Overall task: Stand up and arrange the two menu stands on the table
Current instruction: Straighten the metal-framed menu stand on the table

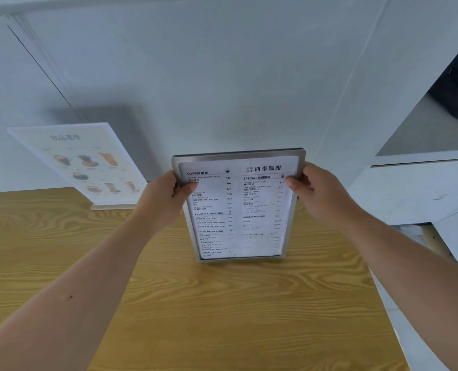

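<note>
A metal-framed menu stand (238, 207) with black text on white stands upright near the middle of the wooden table (169, 303), its base touching the tabletop. My left hand (166, 199) grips its upper left edge and my right hand (318, 191) grips its upper right edge, thumbs on the front. A second menu stand (80, 164), clear acrylic with pictures of drinks, stands upright at the back left of the table on a pale base, leaning slightly backward, apart from both hands.
A grey-white wall (222, 76) rises right behind the table. The table's right edge runs beside a white ledge (415, 194) and a dark opening at the upper right. Bare wood lies in front of the framed stand.
</note>
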